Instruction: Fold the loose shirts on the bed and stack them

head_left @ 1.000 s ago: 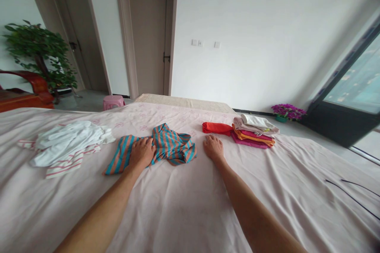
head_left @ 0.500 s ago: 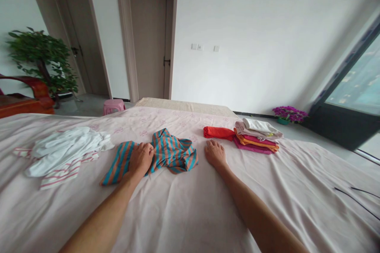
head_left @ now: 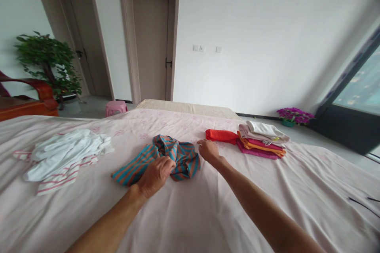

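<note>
A blue-and-brown striped garment (head_left: 188,158) lies crumpled on the sheet in front of me. My left hand (head_left: 158,172) is closed on its near edge, the fingertips partly hidden in the cloth. Just beyond the garment's right side is my right hand (head_left: 208,151), palm down, with loosely bent fingers reaching left and nothing visible in them. Behind that hand, a rolled red cloth (head_left: 221,136) touches a stack of folded clothes (head_left: 261,142) in white, pink, orange and magenta.
White clothes (head_left: 69,150) with a red-striped piece lie heaped on the left of the pale pink sheet (head_left: 190,213). Dark cables (head_left: 363,206) cross its right side. Beyond the sheet are a pink stool (head_left: 116,108), a wooden armchair (head_left: 32,101) and purple flowers (head_left: 295,114).
My left hand has moved right along the striped garment, bunching it and drawing its left part along. My right hand has lifted and turned its fingers leftward, toward the garment.
</note>
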Demonstrator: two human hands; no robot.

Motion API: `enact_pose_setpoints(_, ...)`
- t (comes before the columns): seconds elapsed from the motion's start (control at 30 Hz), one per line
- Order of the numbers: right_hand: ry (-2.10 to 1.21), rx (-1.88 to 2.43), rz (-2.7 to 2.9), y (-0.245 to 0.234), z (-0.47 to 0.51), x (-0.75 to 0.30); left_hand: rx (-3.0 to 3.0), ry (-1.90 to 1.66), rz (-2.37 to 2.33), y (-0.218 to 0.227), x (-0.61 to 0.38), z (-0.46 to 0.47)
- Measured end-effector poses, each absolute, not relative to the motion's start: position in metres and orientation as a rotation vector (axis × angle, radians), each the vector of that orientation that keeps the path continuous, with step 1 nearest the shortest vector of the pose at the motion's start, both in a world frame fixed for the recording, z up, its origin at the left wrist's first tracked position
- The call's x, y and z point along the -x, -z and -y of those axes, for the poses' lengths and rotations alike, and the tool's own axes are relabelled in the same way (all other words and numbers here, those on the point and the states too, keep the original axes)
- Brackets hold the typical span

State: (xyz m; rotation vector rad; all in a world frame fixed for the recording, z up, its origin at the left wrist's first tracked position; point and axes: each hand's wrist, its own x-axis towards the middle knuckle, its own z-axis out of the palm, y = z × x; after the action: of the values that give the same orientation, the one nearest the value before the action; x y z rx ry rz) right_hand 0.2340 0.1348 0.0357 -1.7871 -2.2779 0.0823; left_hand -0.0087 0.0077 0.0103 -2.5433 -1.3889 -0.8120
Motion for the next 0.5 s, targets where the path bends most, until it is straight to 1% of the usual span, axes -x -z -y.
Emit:
enact_pose_setpoints(0.07, -0.199, 1.655, 2.286, -0.047, -0.143, -0.207, 2.571, 0.85, 1.405, -0.01, 0.002, -0.005)
enact_pose_setpoints(0.13, -0.226, 1.61, 2.307, -0.055, -0.151, -0.178, 2.534, 0.954, 1.482, -0.009, 0.001, -0.005)
enact_pose_setpoints(0.2, -0.251, 1.592, 2.321, -0.057, -0.16, -0.152, 2.398, 1.09, 1.596, -0.01, 0.008, -0.009)
enact_pose_setpoints(0.27, -0.272, 1.575, 2.332, -0.055, -0.168, -0.132, 2.193, 1.141, 1.736, -0.011, 0.023, -0.015)
enact_pose_setpoints(0.37, -0.332, 1.538, 2.38, -0.046, -0.176, -0.114, 1.889, 0.938, 2.052, -0.012, 0.051, -0.025)
enact_pose_setpoints(0.43, -0.445, 1.509, 2.384, -0.04, -0.177, -0.108, 1.757, 0.748, 2.302, -0.011, 0.068, -0.032)
enact_pose_setpoints(0.5, -0.577, 1.485, 2.34, -0.035, -0.178, -0.106, 1.72, 0.646, 2.509, -0.009, 0.083, -0.037)
